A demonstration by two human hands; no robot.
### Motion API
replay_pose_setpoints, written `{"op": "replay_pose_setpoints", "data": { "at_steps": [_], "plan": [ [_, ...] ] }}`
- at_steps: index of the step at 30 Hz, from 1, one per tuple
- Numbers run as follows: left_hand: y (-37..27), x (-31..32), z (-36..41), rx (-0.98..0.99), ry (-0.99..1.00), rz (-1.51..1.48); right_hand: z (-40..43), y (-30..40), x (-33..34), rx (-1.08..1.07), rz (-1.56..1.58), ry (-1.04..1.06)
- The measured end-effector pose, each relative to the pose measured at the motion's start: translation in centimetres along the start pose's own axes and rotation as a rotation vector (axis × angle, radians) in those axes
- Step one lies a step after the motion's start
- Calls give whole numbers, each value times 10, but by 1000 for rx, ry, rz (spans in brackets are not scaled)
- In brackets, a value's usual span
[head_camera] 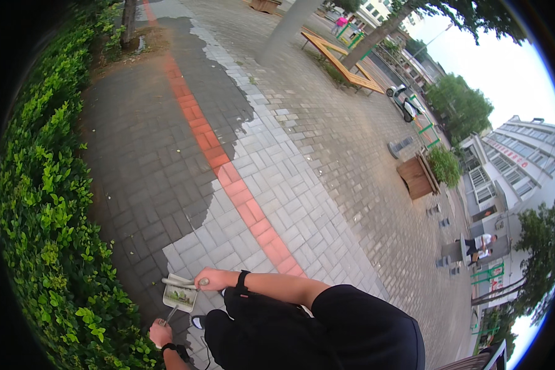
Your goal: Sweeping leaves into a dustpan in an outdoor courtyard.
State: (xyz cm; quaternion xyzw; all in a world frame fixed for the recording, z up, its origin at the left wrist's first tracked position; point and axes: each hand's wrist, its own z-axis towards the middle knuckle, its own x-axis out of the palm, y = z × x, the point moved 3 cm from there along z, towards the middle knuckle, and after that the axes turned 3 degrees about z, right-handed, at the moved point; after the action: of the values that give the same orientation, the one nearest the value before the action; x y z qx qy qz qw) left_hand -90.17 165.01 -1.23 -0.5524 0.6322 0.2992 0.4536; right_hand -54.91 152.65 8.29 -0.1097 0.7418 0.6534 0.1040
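My right hand point(212, 280), on the upper arm in view, is closed around a light-coloured pole point(180, 282). The pole's round end shows at the fist, and its other part lies across the upper edge of a shallow whitish pan point(166, 301) with green bits inside. Below and left, my left hand point(160, 333) is closed around a thin grey rod point(171, 314) that reaches the pan's lower edge; whether they are joined I cannot tell. Both wrists wear black bands. My dark shoe point(198, 321) stands on the paving just right of the rod.
A leafy hedge point(51, 231) runs along the left, close to my left hand. Paving point(268, 185), partly dark and wet-looking, carries a red brick strip point(203, 134). Farther off are a grey post point(286, 32), wooden bench point(342, 60), planter point(418, 178), scooter point(404, 104) and people point(481, 243).
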Motion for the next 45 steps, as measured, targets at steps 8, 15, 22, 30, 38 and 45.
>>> {"op": "replay_pose_setpoints", "data": {
  "at_steps": [8, 15, 22, 30, 38, 45],
  "plan": [
    [10, 9, 5, 17, 13, 0, 40, -41, 0, -64, -409, 145],
    [21, 10, 11, -21, -19, -9, 57, -24, 65, 76, -235, 447],
    [47, 15, 5, -103, 80, -107, 100, -11, 54, 181, 33, 337],
    [79, 17, -26, -315, 66, -291, 180, 31, 12, 76, -185, 339],
    [69, 12, -7, -534, 21, -417, 305, 51, 4, -42, -538, 322],
    [19, -9, 57, -660, 86, -429, 466, 30, -13, -78, -562, 462]
  ]
}}
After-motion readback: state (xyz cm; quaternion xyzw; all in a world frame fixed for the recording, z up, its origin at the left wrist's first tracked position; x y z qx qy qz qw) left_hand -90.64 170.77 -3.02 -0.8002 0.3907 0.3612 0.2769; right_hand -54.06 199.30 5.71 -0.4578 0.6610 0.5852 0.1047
